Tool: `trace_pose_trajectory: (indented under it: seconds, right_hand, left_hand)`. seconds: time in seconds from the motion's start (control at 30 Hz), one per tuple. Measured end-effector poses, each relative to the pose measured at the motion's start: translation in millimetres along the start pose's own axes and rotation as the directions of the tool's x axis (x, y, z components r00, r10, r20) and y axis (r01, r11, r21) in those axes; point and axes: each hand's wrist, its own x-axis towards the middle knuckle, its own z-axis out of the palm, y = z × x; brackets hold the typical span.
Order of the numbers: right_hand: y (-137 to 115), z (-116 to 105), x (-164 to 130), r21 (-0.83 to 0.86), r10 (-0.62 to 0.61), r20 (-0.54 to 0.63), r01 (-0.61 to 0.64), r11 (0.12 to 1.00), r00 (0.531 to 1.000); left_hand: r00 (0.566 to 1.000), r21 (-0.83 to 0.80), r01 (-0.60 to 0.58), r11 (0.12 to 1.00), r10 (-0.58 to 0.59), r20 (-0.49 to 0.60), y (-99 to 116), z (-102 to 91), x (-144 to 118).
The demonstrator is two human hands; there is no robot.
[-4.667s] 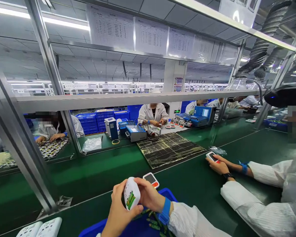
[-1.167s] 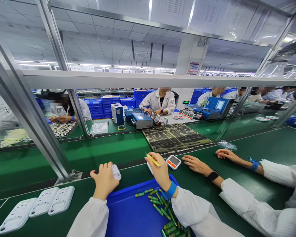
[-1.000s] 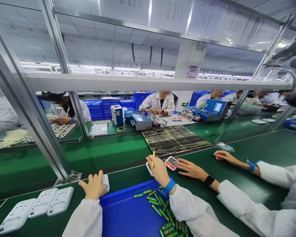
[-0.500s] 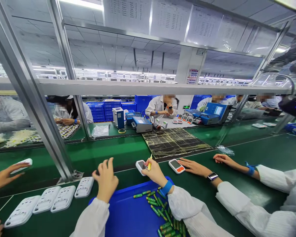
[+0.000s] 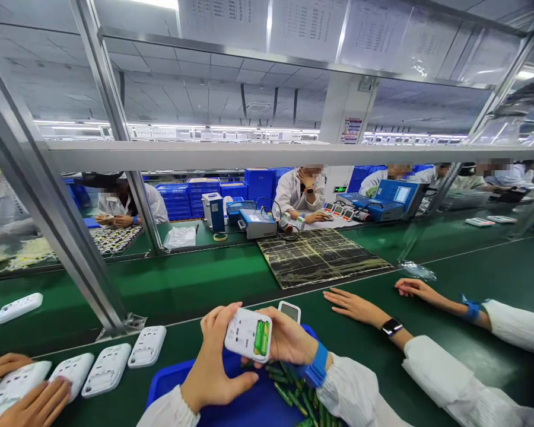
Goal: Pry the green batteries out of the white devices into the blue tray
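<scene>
Both hands up at lower centre of frame, over the blue tray (image 5: 173,379). Left hand (image 5: 213,367) grips the white device (image 5: 248,335) from below and behind, back side facing camera, green batteries (image 5: 261,337) seated in its open compartment. Right hand (image 5: 289,341) wraps the device's right edge, fingers curled around it. Loose green batteries (image 5: 293,397) lie in the tray beneath. Second white device (image 5: 289,310) sits just behind on the green belt (image 5: 196,279). Row of white housings (image 5: 107,367) at lower left, a co-worker's hand (image 5: 35,403) on them.
</scene>
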Motion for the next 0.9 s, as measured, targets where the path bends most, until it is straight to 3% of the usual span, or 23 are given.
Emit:
trace_pose_trajectory:
  seconds: [0.13,0.3,0.43,0.5,0.57,0.6,0.67,0.9]
  right_hand:
    - [7,4,5,0.065,-0.285,-0.120,0.294,0.953,0.951]
    - [22,11,11,0.072,-0.346,-0.135,0.357,0.931,0.928]
    - [18,15,10,-0.161,-0.382,-0.189,0.355,0.921,0.905]
    - [10,12,6,-0.385,-0.500,-0.276,0.382,0.840,0.821]
    - [1,7,1,-0.552,-0.632,-0.353,0.392,0.736,0.690]
    - [-3,4,-1,-0.596,-0.677,-0.383,0.392,0.701,0.628]
    - [-6,1,-5,-0.631,-0.717,-0.426,0.386,0.673,0.552]
    - [6,9,-8,-0.698,-0.773,-0.389,0.387,0.602,0.501]
  left_hand:
    - [0.997,0.066,0.048,0.997,-0.044,-0.055,-7,12.3,2]
    - [0.967,-0.047,0.170,0.984,-0.176,-0.183,-8,23.5,4]
    - [0.949,-0.027,0.204,0.979,-0.204,-0.241,-3,17.0,6]
    - [0.940,0.060,0.204,0.977,-0.178,-0.291,-2,12.6,8]
    - [0.935,0.145,0.228,0.963,-0.176,-0.307,-2,9.4,10]
    - [0.936,0.177,0.245,0.953,-0.185,-0.299,-2,8.4,11]
    - [0.942,0.215,0.264,0.940,-0.204,-0.266,-2,6.7,12]
    - [0.962,0.198,0.253,0.947,-0.224,-0.155,1,0.4,11]
